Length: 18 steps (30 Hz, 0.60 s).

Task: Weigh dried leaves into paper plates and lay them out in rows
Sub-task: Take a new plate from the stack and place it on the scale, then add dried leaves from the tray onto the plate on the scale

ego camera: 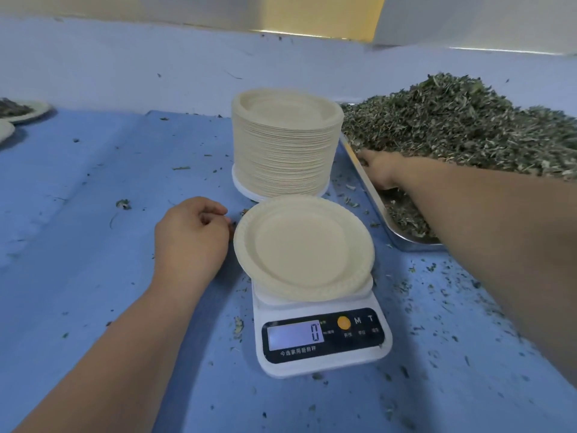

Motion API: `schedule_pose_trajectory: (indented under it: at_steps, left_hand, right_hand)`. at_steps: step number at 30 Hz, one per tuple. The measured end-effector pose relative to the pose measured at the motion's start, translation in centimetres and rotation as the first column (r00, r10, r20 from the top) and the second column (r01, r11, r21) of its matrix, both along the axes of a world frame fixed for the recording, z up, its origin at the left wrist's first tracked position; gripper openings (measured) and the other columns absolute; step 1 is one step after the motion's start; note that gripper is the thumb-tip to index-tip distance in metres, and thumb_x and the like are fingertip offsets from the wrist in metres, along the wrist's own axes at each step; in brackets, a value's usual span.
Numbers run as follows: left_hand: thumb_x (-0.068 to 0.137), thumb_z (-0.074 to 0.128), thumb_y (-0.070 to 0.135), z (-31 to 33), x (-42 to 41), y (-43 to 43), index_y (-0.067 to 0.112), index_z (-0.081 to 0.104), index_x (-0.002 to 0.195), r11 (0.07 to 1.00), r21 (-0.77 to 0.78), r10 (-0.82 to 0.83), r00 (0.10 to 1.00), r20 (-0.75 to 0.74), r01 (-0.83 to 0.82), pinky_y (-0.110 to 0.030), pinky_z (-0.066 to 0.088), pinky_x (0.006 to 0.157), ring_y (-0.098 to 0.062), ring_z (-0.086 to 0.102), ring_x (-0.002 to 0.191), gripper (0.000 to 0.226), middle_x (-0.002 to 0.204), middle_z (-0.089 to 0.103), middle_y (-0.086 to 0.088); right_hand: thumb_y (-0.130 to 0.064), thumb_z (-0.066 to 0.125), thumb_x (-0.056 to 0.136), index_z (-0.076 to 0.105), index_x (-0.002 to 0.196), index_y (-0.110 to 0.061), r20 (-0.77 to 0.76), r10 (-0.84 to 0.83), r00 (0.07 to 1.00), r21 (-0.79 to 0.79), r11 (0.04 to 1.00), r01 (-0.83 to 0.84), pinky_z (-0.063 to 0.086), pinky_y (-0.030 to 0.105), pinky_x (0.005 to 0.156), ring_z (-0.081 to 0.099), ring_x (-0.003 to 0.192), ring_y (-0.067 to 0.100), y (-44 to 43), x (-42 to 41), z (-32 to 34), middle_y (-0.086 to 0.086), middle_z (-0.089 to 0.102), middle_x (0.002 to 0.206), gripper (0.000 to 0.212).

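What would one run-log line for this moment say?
empty cream paper plate on white digital scale reading 0 | right hand in dried green leaves | left hand loosely curled beside plate

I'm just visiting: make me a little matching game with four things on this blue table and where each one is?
1 single plate
2 plate stack
3 dried leaves
4 right hand

A heaped in the metal tray
B on the scale
C reaching into the leaves
D behind the scale

Pairs: 1-B, 2-D, 3-A, 4-C
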<state>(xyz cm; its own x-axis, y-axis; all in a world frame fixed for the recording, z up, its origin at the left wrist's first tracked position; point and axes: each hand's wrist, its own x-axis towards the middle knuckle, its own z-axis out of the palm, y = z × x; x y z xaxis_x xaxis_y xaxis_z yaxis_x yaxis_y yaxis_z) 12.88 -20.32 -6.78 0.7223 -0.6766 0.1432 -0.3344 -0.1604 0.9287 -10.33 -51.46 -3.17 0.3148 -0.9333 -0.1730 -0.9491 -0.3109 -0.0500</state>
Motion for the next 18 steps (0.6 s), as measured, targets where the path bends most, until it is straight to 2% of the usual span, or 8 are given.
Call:
schedule_pose_trajectory:
  at_steps: [4,6,8,10,12,15,17,18]
  left_hand:
    - [0.087,0.052,0.009,0.1,0.1,-0.2,0.028,0.070,0.087,1.000,0.005,-0.028,1.000,0.010,0.028,-0.028,0.053,0.075,-0.006,0.069,0.082,0.026,0.077,0.074,0.019]
    - [0.086,0.053,0.010,0.0,0.2,-0.1,0.029,0.070,0.086,0.999,0.003,-0.033,0.999,0.005,0.033,-0.029,0.053,0.074,-0.008,0.069,0.083,0.026,0.077,0.074,0.017]
    - [0.086,0.053,0.010,0.0,0.1,0.0,0.029,0.071,0.086,0.999,-0.007,-0.048,0.999,0.005,0.048,-0.029,0.053,0.075,-0.007,0.069,0.084,0.026,0.076,0.074,0.016]
    - [0.086,0.051,0.010,0.0,0.1,0.1,0.028,0.071,0.087,0.998,-0.009,-0.065,0.998,0.012,0.065,-0.029,0.053,0.075,-0.007,0.068,0.084,0.027,0.074,0.073,0.019]
    - [0.086,0.050,0.010,0.1,0.0,0.2,0.028,0.070,0.088,0.997,-0.009,-0.081,0.997,0.011,0.081,-0.029,0.052,0.074,-0.008,0.068,0.086,0.027,0.074,0.073,0.019]
    - [0.087,0.051,0.011,0.2,0.0,0.6,0.028,0.070,0.090,0.994,-0.005,-0.106,0.994,0.002,0.106,-0.033,0.055,0.080,-0.012,0.069,0.091,0.026,0.079,0.074,0.014]
    - [0.087,0.051,0.010,0.2,-0.1,0.8,0.027,0.071,0.092,0.994,-0.008,-0.111,0.994,-0.001,0.111,-0.035,0.056,0.085,-0.015,0.070,0.094,0.026,0.083,0.075,0.011]
    - [0.086,0.051,0.010,0.3,-0.2,0.9,0.026,0.071,0.093,0.994,-0.013,-0.108,0.994,0.000,0.108,-0.035,0.057,0.087,-0.015,0.070,0.093,0.026,0.083,0.075,0.010]
  right_hand:
    - [-0.049,0.056,0.099,0.007,0.161,-0.034,0.089,0.022,0.996,0.242,0.969,-0.043,0.025,0.056,0.119,0.021,0.151,0.034,2.6,-0.6,0.8,0.004,0.012,0.169,0.080]
    - [-0.042,0.056,0.101,0.006,0.161,-0.036,0.082,0.040,0.996,0.301,0.952,-0.063,0.023,0.055,0.120,0.018,0.152,0.031,4.4,-1.1,1.5,0.000,0.009,0.169,0.078]
    - [-0.038,0.051,0.105,0.005,0.160,-0.038,0.059,0.055,0.997,0.323,0.944,-0.071,0.024,0.053,0.120,0.021,0.151,0.029,6.4,-1.8,2.1,-0.003,0.009,0.169,0.072]
    - [-0.030,0.046,0.106,0.005,0.160,-0.041,0.008,0.073,0.997,0.340,0.938,-0.071,0.032,0.048,0.113,0.037,0.140,0.026,8.2,-2.7,2.5,-0.003,0.013,0.168,0.067]
    - [-0.030,0.046,0.105,0.013,0.160,-0.039,-0.059,0.109,0.992,0.288,0.954,-0.088,0.035,0.045,0.109,0.043,0.135,0.025,9.7,-3.5,3.1,-0.002,0.021,0.166,0.064]
    - [-0.034,0.059,0.100,0.033,0.156,-0.030,-0.049,0.168,0.984,0.049,0.985,-0.166,0.042,0.038,0.106,0.045,0.137,0.029,11.6,-4.9,3.9,0.004,0.037,0.160,0.061]
    - [-0.035,0.065,0.096,0.040,0.153,-0.028,-0.021,0.187,0.982,-0.112,0.976,-0.188,0.051,0.038,0.092,0.059,0.117,0.029,12.7,-5.8,3.8,0.005,0.055,0.143,0.062]
    - [-0.038,0.065,0.094,0.040,0.152,-0.029,0.000,0.176,0.984,-0.169,0.970,-0.173,0.053,0.038,0.082,0.063,0.100,0.026,13.2,-6.1,3.6,0.002,0.063,0.126,0.063]
